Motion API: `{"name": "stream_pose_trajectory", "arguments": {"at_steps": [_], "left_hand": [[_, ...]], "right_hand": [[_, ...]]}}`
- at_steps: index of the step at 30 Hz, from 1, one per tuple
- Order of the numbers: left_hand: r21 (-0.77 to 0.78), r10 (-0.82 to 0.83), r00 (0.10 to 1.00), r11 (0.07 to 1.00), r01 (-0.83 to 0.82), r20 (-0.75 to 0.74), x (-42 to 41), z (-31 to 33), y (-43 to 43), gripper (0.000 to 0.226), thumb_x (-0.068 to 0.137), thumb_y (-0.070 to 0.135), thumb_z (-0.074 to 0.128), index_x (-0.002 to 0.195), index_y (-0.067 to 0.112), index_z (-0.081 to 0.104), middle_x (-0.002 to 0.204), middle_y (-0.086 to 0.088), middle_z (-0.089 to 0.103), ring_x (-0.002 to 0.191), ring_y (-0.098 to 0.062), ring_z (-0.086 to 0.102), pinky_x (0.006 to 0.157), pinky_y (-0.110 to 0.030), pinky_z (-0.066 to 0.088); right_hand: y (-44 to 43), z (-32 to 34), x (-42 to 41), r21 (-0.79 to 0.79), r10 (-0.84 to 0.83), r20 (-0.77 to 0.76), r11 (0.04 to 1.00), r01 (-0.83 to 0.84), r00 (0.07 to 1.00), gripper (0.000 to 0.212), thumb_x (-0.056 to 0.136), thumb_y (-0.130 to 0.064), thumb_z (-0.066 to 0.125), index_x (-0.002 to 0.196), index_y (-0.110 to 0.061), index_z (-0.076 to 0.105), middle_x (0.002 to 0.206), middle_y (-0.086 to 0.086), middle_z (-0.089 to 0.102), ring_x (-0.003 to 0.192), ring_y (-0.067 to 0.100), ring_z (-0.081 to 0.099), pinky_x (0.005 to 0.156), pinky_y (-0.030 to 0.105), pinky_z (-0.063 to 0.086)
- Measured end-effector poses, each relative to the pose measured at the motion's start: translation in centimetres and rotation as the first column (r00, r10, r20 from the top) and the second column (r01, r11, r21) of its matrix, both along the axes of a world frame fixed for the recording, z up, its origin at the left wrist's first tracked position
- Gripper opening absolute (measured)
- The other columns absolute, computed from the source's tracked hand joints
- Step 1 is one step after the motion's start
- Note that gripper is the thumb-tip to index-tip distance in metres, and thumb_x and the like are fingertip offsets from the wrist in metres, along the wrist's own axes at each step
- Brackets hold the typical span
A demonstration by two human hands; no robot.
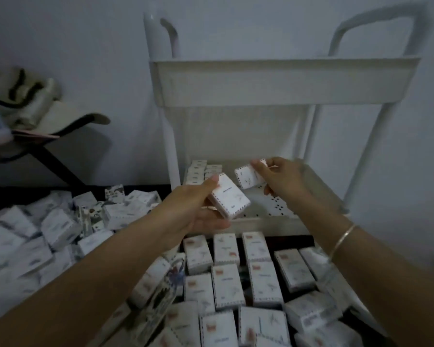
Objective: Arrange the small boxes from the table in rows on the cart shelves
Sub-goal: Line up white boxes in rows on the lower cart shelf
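- Left hand [198,211] grips a small white cardboard box with a dotted border [229,199], thumb on top and fingers curled beneath. It is over the front rim of the white perforated metal cart's middle shelf [273,209].
- Right hand [283,179] pinches a second white box [248,177] at the fingertips, above mid-shelf and further back than the left.
- Boxes already placed [201,171] sit packed in the shelf's back-left corner. Judged: the next slot is just right of them, so the right hand is nearer and goes first.
- The left-hand box's long axis runs roughly front-to-back, skewed. Judged: it needs a small twist to match the row.
- The remaining white boxes [226,284] lie on the dark table [293,240], some in loose rows by its far edge and the rest heaped on the left.
- Hard to make out:
  - The right-hand box is motion-blurred, so I can't tell its axis.
  - The left hand covers the shelf floor at front-left.
  - The top shelf's wall [286,81] hides its contents.
  - No lower shelf is in view.
  - The print on the boxes is unreadable.
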State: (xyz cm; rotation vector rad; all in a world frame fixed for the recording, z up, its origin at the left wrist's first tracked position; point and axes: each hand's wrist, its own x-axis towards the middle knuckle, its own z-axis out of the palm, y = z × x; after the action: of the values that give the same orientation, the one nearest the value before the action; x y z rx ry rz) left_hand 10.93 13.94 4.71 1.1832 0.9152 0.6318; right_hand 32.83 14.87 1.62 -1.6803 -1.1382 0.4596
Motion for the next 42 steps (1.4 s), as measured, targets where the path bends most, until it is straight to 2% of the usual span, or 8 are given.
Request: {"name": "stream_pose_trajectory", "arguments": {"at_steps": [4, 11, 15, 21, 24, 26, 33, 42], "left_hand": [[0.076, 0.057, 0.996, 0.996, -0.052, -0.066, -0.1, 0.0, 2.7, 0.027, 0.096, 0.028, 0.057, 0.111, 0.006, 0.063, 0.098, -0.016, 0.073, 0.082, -0.029, 0.073, 0.061, -0.031, 0.06], [0.207, 0.056, 0.996, 0.977, -0.041, -0.071, 2.8, 1.6, 5.0, 0.018, 0.095, 0.011, 0.058, 0.111, 0.009, 0.065, 0.102, -0.011, 0.071, 0.092, -0.019, 0.071, 0.075, -0.034, 0.061], [0.531, 0.224, 0.963, 0.839, -0.115, -0.146, 4.9, 2.2, 7.6, 0.015, 0.094, 0.01, 0.059, 0.107, 0.013, 0.065, 0.097, 0.001, 0.063, 0.088, -0.013, 0.065, 0.073, -0.033, 0.061], [0.784, 0.504, 0.803, 0.616, -0.076, -0.318, 8.6, 0.8, 13.3, 0.019, 0.094, 0.016, 0.056, 0.109, 0.022, 0.065, 0.108, 0.005, 0.063, 0.097, -0.014, 0.059, 0.081, -0.022, 0.049], [0.803, 0.542, 0.773, 0.592, -0.073, -0.33, 9.9, -0.2, 16.1, 0.022, 0.093, 0.012, 0.054, 0.112, 0.02, 0.063, 0.118, 0.002, 0.063, 0.1, -0.014, 0.057, 0.078, -0.018, 0.04], [0.832, 0.521, 0.778, 0.555, 0.004, -0.352, 10.7, -0.5, 17.7, 0.025, 0.093, 0.01, 0.054, 0.115, 0.017, 0.063, 0.121, 0.0, 0.062, 0.105, -0.015, 0.057, 0.079, -0.017, 0.037], [0.834, 0.408, 0.803, 0.519, 0.188, -0.435, 12.8, -1.4, 21.6, 0.024, 0.092, 0.009, 0.055, 0.111, 0.017, 0.068, 0.122, -0.002, 0.064, 0.11, -0.018, 0.058, 0.08, -0.015, 0.038], [0.704, 0.371, 0.667, 0.629, 0.331, -0.646, 12.6, -1.1, 23.9, 0.03, 0.093, 0.008, 0.054, 0.12, 0.016, 0.064, 0.13, -0.005, 0.058, 0.118, -0.021, 0.054, 0.086, -0.021, 0.041]], "right_hand": [[6.6, -1.1, 1.1, -0.026, -0.028, -0.102, 0.999, 0.025, 0.994, 0.043, 0.081, -0.039, 0.075, 0.103, -0.008, 0.056, 0.085, 0.002, 0.064, 0.065, 0.024, 0.071, 0.07, 0.04, 0.06], [14.3, -3.0, 1.9, -0.141, 0.04, 0.098, 0.99, -0.025, 0.994, 0.031, 0.092, -0.028, 0.061, 0.119, -0.013, 0.058, 0.115, 0.006, 0.065, 0.086, 0.02, 0.064, 0.078, 0.028, 0.047], [16.2, -3.5, 2.0, -0.152, 0.174, 0.221, 0.978, -0.142, 0.96, 0.032, 0.093, -0.029, 0.059, 0.121, -0.013, 0.061, 0.122, 0.01, 0.064, 0.111, 0.029, 0.059, 0.085, 0.027, 0.041], [17.6, -5.8, 1.0, -0.209, 0.331, 0.074, 0.927, -0.31, 0.941, 0.022, 0.101, -0.029, 0.042, 0.094, -0.023, 0.061, 0.098, -0.005, 0.063, 0.097, 0.021, 0.058, 0.085, 0.032, 0.044], [18.0, -6.6, 0.9, -0.207, 0.325, -0.01, 0.925, -0.32, 0.946, 0.031, 0.105, -0.029, 0.032, 0.083, -0.028, 0.054, 0.086, -0.01, 0.055, 0.091, 0.018, 0.052, 0.083, 0.03, 0.04], [18.6, -7.3, 1.2, -0.154, 0.314, -0.073, 0.934, -0.322, 0.947, 0.021, 0.103, -0.031, 0.039, 0.108, -0.021, 0.057, 0.103, -0.003, 0.06, 0.101, 0.021, 0.056, 0.091, 0.036, 0.046], [21.5, -10.3, 3.4, -0.104, 0.288, -0.285, 0.939, -0.328, 0.914, 0.079, 0.064, -0.059, 0.069, 0.12, -0.006, 0.053, 0.109, 0.01, 0.068, 0.098, 0.025, 0.066, 0.091, 0.048, 0.054], [19.0, -8.1, 2.3, -0.088, 0.304, -0.309, 0.934, -0.346, 0.901, 0.072, 0.086, -0.036, 0.069, 0.134, -0.005, 0.026, 0.127, 0.009, 0.055, 0.114, 0.026, 0.058, 0.101, 0.046, 0.048]]}}
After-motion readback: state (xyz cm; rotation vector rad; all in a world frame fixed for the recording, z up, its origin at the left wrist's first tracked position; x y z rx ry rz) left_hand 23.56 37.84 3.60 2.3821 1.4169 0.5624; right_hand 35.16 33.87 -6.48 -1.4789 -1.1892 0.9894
